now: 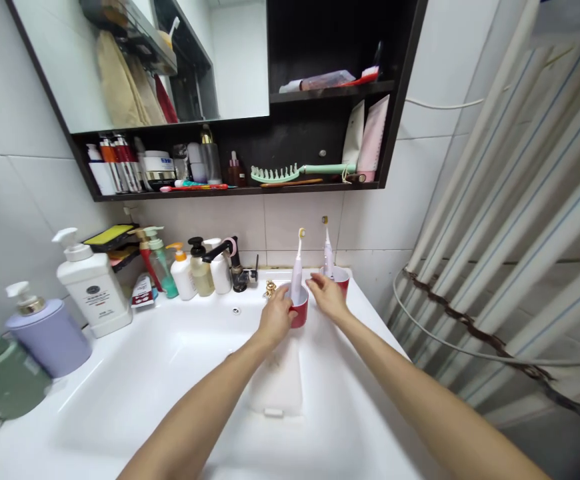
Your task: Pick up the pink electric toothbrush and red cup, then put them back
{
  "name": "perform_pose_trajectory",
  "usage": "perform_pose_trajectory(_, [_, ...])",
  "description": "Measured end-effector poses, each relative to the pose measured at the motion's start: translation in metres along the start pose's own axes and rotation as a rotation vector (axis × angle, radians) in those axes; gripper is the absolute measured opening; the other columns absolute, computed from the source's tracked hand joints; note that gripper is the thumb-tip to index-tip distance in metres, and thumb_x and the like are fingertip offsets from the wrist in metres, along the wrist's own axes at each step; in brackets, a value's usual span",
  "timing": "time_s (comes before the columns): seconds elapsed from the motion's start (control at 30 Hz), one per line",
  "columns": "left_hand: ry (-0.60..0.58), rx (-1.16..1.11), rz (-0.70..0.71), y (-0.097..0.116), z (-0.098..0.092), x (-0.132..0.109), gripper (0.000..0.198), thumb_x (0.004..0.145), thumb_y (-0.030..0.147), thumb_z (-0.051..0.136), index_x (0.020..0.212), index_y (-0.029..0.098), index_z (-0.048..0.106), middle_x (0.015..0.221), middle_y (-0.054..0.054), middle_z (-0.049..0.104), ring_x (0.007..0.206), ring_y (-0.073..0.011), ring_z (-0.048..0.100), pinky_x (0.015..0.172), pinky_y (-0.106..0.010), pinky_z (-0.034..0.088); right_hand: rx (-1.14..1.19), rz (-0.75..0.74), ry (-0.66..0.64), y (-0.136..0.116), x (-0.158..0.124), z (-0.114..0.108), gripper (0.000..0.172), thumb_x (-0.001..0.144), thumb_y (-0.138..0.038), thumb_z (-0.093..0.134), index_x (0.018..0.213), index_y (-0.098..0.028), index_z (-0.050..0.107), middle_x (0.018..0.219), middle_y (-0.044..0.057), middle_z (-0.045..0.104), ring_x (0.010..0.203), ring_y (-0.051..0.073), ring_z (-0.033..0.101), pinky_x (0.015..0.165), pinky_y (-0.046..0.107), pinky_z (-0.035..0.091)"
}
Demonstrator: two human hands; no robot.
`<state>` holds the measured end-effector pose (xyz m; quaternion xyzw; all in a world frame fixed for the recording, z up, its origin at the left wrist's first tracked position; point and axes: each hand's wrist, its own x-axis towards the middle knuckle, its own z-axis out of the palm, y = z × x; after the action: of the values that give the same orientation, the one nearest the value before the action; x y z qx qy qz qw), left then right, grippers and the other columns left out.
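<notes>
My left hand (pixel 276 315) is closed around the side of a red cup (pixel 300 315) at the sink's back right. A pale lilac electric toothbrush (pixel 297 277) stands upright in that cup, its bristle head above the rim. My right hand (pixel 327 297) is between this cup and a second red cup (pixel 343 279), fingers apart, with nothing visible in them. The second cup holds a similar electric toothbrush (pixel 328 257). Whether the right fingertips touch either cup, I cannot tell. Beneath my left wrist a whitish flat box (pixel 277 385) lies at the basin's right side.
The white sink (pixel 170 400) fills the foreground. A black faucet (pixel 235 263) and several pump bottles (pixel 183 275) line its back and left. Overhead is a dark shelf (pixel 315 133) with a green hairbrush (pixel 280 175). A white folding curtain (pixel 495 267) hangs at right.
</notes>
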<state>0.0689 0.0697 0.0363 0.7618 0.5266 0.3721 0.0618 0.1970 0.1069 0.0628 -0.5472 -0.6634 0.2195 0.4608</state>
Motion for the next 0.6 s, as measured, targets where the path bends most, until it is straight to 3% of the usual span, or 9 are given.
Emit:
perform_pose_trajectory(0.13, [0.008,-0.104,-0.05,-0.001,-0.001,-0.048,0.007,0.056,0.008,0.05,0.056,0.014,0.054,0.112,-0.008,0.041,0.105,-0.0212,0.033,0.087,-0.035,0.028,0.024,0.014,-0.175,0.003,-0.035,0.034,0.031,0.063,-0.032,0.045,0.083,-0.012,0.055,0.079,0.008,0.06,0.068,0.017,0.055,0.062,0.025,0.041])
perform_pose_trajectory(0.27, [0.009,-0.137,-0.081,-0.004,0.001,-0.077,0.01,0.056,0.006,0.048,0.057,0.015,0.053,0.113,-0.007,0.041,0.107,-0.0206,0.031,0.087,-0.037,0.027,0.029,0.002,-0.25,0.005,-0.058,0.047,0.022,0.062,-0.031,0.046,0.073,-0.015,0.057,0.074,0.005,0.061,0.07,0.017,0.054,0.062,0.025,0.04])
perform_pose_trajectory(0.37, [-0.017,-0.133,-0.055,-0.008,0.002,-0.085,0.012,0.055,0.004,0.048,0.059,0.014,0.054,0.113,-0.008,0.04,0.107,-0.0204,0.031,0.088,-0.037,0.027,0.021,0.001,-0.24,0.004,-0.067,0.048,0.023,0.062,-0.031,0.044,0.075,-0.015,0.055,0.077,0.005,0.059,0.072,0.017,0.053,0.063,0.026,0.039])
perform_pose_trajectory(0.6, [-0.174,-0.081,0.192,-0.028,-0.013,-0.078,0.009,0.057,0.007,0.05,0.058,0.015,0.055,0.112,-0.009,0.041,0.107,-0.0197,0.03,0.087,-0.036,0.026,0.019,0.024,-0.226,0.008,-0.076,0.044,0.023,0.064,-0.036,0.04,0.069,-0.016,0.051,0.066,0.004,0.057,0.06,0.016,0.051,0.054,0.025,0.038])
